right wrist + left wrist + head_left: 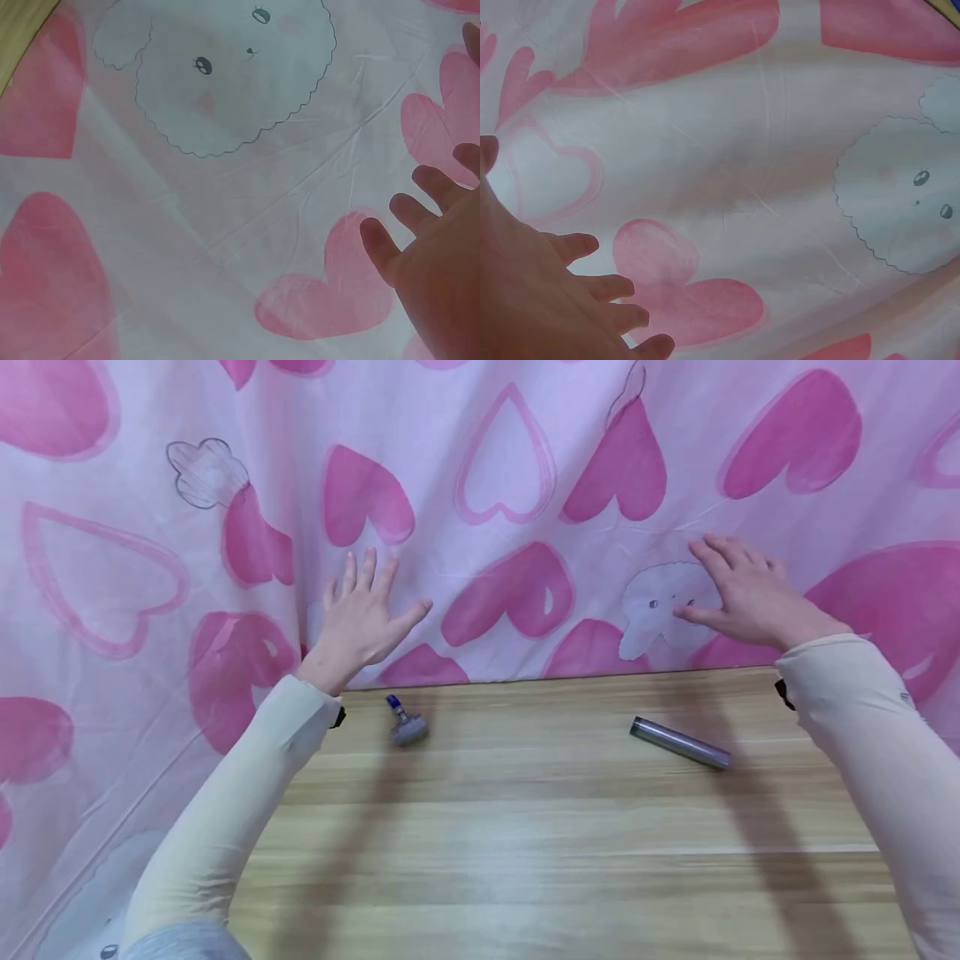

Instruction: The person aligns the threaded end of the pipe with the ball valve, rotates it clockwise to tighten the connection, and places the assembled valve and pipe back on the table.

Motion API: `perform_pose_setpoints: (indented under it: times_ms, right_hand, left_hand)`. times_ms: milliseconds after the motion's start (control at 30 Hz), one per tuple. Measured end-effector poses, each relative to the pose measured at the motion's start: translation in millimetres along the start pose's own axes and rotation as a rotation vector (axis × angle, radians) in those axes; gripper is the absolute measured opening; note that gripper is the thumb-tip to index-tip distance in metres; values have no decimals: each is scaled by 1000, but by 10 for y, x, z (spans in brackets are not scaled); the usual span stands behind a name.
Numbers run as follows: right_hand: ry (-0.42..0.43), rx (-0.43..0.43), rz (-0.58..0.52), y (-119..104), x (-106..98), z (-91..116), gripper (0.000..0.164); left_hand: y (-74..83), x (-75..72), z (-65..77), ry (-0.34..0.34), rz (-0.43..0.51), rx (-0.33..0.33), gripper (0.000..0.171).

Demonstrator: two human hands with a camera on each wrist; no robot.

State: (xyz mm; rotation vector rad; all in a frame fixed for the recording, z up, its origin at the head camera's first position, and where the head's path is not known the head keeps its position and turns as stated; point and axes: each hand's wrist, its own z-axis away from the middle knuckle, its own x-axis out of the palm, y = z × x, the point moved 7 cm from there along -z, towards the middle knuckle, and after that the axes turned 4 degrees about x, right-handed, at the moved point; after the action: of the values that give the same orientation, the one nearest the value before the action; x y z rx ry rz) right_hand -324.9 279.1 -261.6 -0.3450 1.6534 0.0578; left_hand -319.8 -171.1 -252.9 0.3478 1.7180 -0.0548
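My left hand (357, 620) is raised with its fingers spread, in front of the curtain and above the table's far left part. It holds nothing. Below it and a little to the right, a small grey metal fitting with a blue tip (408, 728) lies on the wooden table (510, 827); its exact kind is hard to make out. On the right, my right hand (750, 593) is also held up, fingers extended and holding nothing. A grey metal tube (680, 743) lies slantwise on the table below that hand, apart from it. Both wrist views show fingers against the curtain.
A pink and white curtain (420, 410) with hearts and sheep-like faces hangs behind the table and along its left side. The table's far edge (525, 681) meets the cloth. Shadows of both arms fall across the wood.
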Motion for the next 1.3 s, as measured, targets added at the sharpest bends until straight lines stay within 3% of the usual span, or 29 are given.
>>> perform_pose_setpoints:
  times_ms: [167,300,400,533,833,1033,1300]
  right_hand:
    - [20,-11,-23,27,12,68,90]
    - [85,-13,-58,40,53,145,82]
    - [153,-14,-88,87,93,211,73]
    - [145,22,-109,210,258,306,69]
    - [54,125,-246,388,970,498,65]
    - [-120,181,-268,480,1534,659,71]
    - [-261,190,-247,600,1948,894,77]
  left_hand:
    - [-11,16,47,44,12,15,91]
    - [-97,62,121,112,53,21,88]
    - [-203,163,193,164,100,14,83]
    - [-409,393,310,189,183,-29,80]
    - [-781,1061,462,6,376,-166,75]
    - [-1067,1581,624,-147,475,-300,80]
    - [-1153,2071,759,-265,567,-328,67]
